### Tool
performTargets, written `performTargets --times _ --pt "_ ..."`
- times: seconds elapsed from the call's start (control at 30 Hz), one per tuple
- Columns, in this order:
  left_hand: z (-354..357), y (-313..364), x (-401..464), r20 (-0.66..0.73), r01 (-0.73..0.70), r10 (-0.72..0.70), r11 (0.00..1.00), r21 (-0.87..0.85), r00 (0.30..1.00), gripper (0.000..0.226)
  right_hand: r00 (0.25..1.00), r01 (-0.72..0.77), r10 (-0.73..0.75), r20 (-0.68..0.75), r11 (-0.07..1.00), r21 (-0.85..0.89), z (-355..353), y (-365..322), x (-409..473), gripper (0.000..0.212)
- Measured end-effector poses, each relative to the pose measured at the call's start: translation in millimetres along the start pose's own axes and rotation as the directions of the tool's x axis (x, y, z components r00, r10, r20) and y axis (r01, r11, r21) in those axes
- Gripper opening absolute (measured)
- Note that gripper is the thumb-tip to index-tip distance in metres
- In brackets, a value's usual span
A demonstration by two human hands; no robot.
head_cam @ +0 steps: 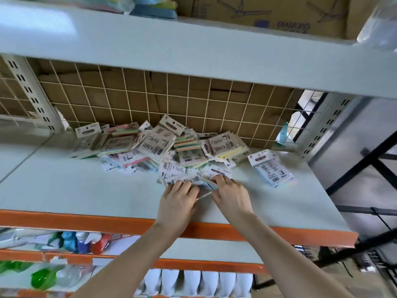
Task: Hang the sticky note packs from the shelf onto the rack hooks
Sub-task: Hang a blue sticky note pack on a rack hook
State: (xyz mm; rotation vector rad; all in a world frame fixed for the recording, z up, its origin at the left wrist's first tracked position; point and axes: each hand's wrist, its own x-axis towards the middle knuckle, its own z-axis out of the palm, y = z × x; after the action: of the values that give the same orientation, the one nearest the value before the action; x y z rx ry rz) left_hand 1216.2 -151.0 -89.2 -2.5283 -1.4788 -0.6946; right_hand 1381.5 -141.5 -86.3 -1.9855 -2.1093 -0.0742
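Both hands, left hand and right hand, grasp sticky note packs at the pile's six o'clock edge on the shelf; nothing hung yet (hooks unseen).

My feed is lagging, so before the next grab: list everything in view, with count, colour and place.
packs: many, too jumbled to count, white cards with pastel pads, heaped mid-shelf
lone pack: one, white and pastel, right of the heap
shelf: one, pale grey with orange front edge
grid: one, cream wire, behind the heap
boxes: brown cardboard, count unclear, on the upper shelf
goods: mixed colours, blurred, on lower shelves
left hand: fingers on packs at the heap's front
right hand: fingers on the same packs
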Motion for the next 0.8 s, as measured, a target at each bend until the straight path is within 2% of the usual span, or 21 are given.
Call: performTargets --times 0.07,0.17,0.2,0.23,0.3,0.37,0.43,0.5,0.53,0.57,0.6,0.67,0.8 --pt "-3.6 -6.1 -4.2 -0.046 -0.02 0.017 0.998 -0.058 0.999 0.041 1.0 -0.007 0.008 -0.022 0.999 0.039 -3.9 5.7 -7.8 0.029" --pt "-12.5 -13.3 -6.9 -0.123 -0.003 -0.018 0.985 -0.17 0.992 0.031 0.988 -0.083 0.118 -0.102 0.952 0.295 -10.9 13.4 -20.3 0.023" --pt "-15.9 -15.0 -7.0 -0.139 0.034 -0.064 0.977 -0.208 0.988 0.028 0.97 -0.152 0.218 -0.109 0.89 0.429 -11.9 15.7 -23.2 0.014" --pt "-18.5 -16.6 -7.1 -0.147 0.087 -0.129 0.962 -0.26 0.981 0.024 0.934 -0.238 0.348 -0.086 0.782 0.575 -11.8 17.2 -24.9 0.014" --pt "-22.9 -17.8 -6.2 -0.121 0.214 -0.297 0.866 -0.452 0.947 0.016 0.825 -0.351 0.563 0.045 0.448 0.822 -12.4 18.2 -28.0 0.025" --pt "-25.1 -16.9 -4.1 0.016 0.362 -0.484 0.632 -0.685 0.875 0.004 0.765 -0.334 0.607 0.214 0.09 0.938 -14.4 19.5 -31.9 0.017" --pt "-27.3 -12.6 -0.9 0.226 0.466 -0.618 0.259 -0.846 0.753 0.008 0.755 -0.27 0.555 0.349 -0.221 0.937 -17.0 20.4 -36.7 0.025" --pt "-30.8 -6.5 1.2 0.438 0.444 -0.628 -0.161 -0.882 0.643 0.01 0.752 -0.153 0.523 0.401 -0.453 0.878 -21.9 21.3 -39.4 0.035" --pt "-31.6 -3.5 1.4 0.523 0.416 -0.592 -0.321 -0.851 0.613 0.01 0.753 -0.096 0.511 0.414 -0.537 0.838 -24.8 22.1 -40.8 0.037" --pt "-31.4 -1.1 1.1 0.588 0.394 -0.543 -0.44 -0.807 0.6 0.012 0.756 -0.053 0.496 0.428 -0.605 0.795 -26.4 24.1 -42.5 0.038" --pt "-30.9 1.4 0.5 0.635 0.376 -0.488 -0.528 -0.761 0.599 0.014 0.759 -0.035 0.476 0.445 -0.652 0.757 -28.3 25.7 -44.8 0.036" --pt "-27.5 7.2 -0.5 0.68 0.388 -0.386 -0.601 -0.698 0.624 0.02 0.773 -0.047 0.426 0.471 -0.701 0.711 -31.4 29.5 -53.2 0.024" --pt "-22.1 28.5 1.2 0.711 0.531 -0.272 -0.508 -0.678 0.649 0.029 0.785 -0.047 0.37 0.496 -0.765 0.643 -38.4 42.1 -74.0 0.007"
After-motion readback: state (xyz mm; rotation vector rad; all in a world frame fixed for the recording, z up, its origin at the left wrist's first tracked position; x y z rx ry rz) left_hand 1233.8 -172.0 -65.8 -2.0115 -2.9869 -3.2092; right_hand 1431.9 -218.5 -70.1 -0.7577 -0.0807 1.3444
